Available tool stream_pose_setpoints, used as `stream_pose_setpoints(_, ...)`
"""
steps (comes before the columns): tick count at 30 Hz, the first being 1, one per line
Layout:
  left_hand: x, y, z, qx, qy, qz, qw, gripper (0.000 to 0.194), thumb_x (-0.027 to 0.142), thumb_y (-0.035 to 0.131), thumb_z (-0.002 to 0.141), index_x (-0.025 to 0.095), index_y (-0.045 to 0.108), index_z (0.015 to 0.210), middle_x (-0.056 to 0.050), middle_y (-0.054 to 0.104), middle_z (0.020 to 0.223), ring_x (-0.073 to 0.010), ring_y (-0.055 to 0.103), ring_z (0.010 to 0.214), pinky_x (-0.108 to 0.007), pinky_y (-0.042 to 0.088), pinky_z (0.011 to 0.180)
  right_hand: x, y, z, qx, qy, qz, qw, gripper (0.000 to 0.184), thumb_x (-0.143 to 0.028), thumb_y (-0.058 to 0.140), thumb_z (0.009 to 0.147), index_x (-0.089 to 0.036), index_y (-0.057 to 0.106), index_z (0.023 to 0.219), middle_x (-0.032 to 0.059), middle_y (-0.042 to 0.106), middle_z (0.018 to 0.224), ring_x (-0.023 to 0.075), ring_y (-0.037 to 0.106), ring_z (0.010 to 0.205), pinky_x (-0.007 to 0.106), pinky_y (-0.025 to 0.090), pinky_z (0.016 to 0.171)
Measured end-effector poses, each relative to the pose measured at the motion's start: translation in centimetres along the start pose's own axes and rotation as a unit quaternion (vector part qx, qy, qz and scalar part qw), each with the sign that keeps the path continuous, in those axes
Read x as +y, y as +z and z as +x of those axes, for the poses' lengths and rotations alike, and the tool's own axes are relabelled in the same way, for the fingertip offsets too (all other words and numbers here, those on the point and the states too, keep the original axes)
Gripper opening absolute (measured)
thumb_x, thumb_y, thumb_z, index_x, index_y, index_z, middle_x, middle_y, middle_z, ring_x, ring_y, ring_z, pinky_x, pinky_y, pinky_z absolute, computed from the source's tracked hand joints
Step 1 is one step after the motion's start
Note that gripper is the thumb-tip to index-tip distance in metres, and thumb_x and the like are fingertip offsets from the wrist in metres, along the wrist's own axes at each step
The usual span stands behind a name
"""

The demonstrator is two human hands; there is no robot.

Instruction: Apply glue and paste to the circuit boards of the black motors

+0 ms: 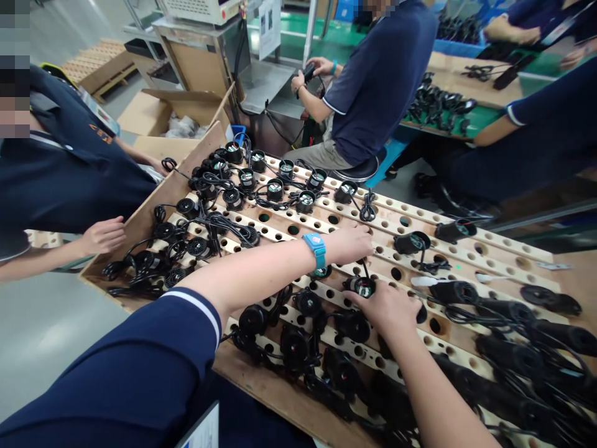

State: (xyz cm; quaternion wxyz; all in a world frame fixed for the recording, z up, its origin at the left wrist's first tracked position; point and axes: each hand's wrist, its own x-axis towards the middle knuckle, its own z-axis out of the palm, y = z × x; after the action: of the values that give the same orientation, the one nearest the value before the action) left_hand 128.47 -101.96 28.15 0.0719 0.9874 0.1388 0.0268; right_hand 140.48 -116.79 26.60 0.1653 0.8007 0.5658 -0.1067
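My right hand (392, 306) is closed around a black round housing (353, 285), its open top showing a green circuit board and pale wires. A black cable (365, 269) rises from that housing to my left hand (352, 244), whose fingers are curled around it and partly hidden. My left arm reaches across the slotted wooden rack (382, 225), with a blue wristband (316, 249) at the wrist. Similar open housings (306, 201) stand in rows beyond my left hand. Close to my right hand, another housing (411, 241) lies tilted with its cable beside it.
Black fan-like units with coiled cables (295, 346) crowd the near side, and dark cylinders (508, 311) lie at right. A wooden side wall (153, 205) bounds the left. One person stands there; another person (377, 81) sits behind, holding a black part. A cardboard box (144, 115) stands behind.
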Motion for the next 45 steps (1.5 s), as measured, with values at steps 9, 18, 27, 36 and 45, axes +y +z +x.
stream_pose_setpoints(9, -1.6, 2.2, -1.1, 0.021, -0.109, -0.106, 0.988, 0.055, 0.009, 0.057, 0.088, 0.015, 0.045, 0.142, -0.018, 0.057, 0.134, -0.0273, 0.061, 0.113, -0.034, 0.048, 0.086, 3.5, 1.6, -0.4, 0.029, -0.021, 0.117, 0.993, 0.062, -0.047, 0.072, 0.081, -0.014, 0.059, 0.131, 0.0128, 0.072, 0.115, 0.0326, 0.062, 0.113, 0.042, 0.041, 0.095)
stream_pose_setpoints(18, -2.5, 2.8, -1.4, -0.042, -0.178, -0.214, 0.960, 0.055, 0.011, 0.060, 0.086, 0.011, 0.050, 0.140, -0.015, 0.069, 0.121, -0.0252, 0.065, 0.107, -0.032, 0.050, 0.092, 4.9, 1.6, -0.9, 0.063, -0.039, 0.126, 0.989, 0.062, -0.050, 0.076, 0.080, -0.012, 0.063, 0.127, 0.0136, 0.070, 0.119, 0.0322, 0.061, 0.114, 0.040, 0.040, 0.099)
stream_pose_setpoints(27, -6.9, -1.6, -5.3, -0.011, -0.244, -0.182, 0.953, 0.022, 0.016, 0.059, 0.088, 0.013, 0.070, 0.106, -0.008, 0.073, 0.098, -0.0184, 0.065, 0.089, -0.029, 0.050, 0.084, 1.3, 1.3, -0.7, 0.100, -0.045, 0.028, 0.994, 0.060, -0.073, 0.061, 0.082, -0.014, 0.067, 0.088, 0.0179, 0.069, 0.090, 0.0370, 0.061, 0.097, 0.047, 0.037, 0.092)
stream_pose_setpoints(36, -3.8, -3.9, -15.1, 0.058, -0.318, -0.196, 0.926, 0.018, 0.026, 0.055, 0.093, 0.015, 0.070, 0.090, -0.003, 0.069, 0.081, -0.0151, 0.059, 0.074, -0.028, 0.047, 0.073, 0.1, 0.7, -1.9, 0.215, -0.192, 0.161, 0.944, 0.037, -0.041, 0.044, 0.097, -0.012, 0.063, 0.110, 0.0188, 0.066, 0.104, 0.0340, 0.057, 0.104, 0.044, 0.041, 0.095)
stream_pose_setpoints(45, -0.4, -1.4, -15.9, -0.079, -0.208, 0.001, 0.975, 0.024, 0.032, 0.057, 0.093, 0.015, 0.072, 0.086, -0.013, 0.065, 0.094, -0.0264, 0.058, 0.093, -0.039, 0.046, 0.085, -4.1, 0.3, 0.7, 0.104, -0.200, 0.192, 0.955, 0.048, -0.036, 0.066, 0.086, -0.006, 0.059, 0.123, 0.0205, 0.064, 0.118, 0.0318, 0.058, 0.113, 0.040, 0.044, 0.101)
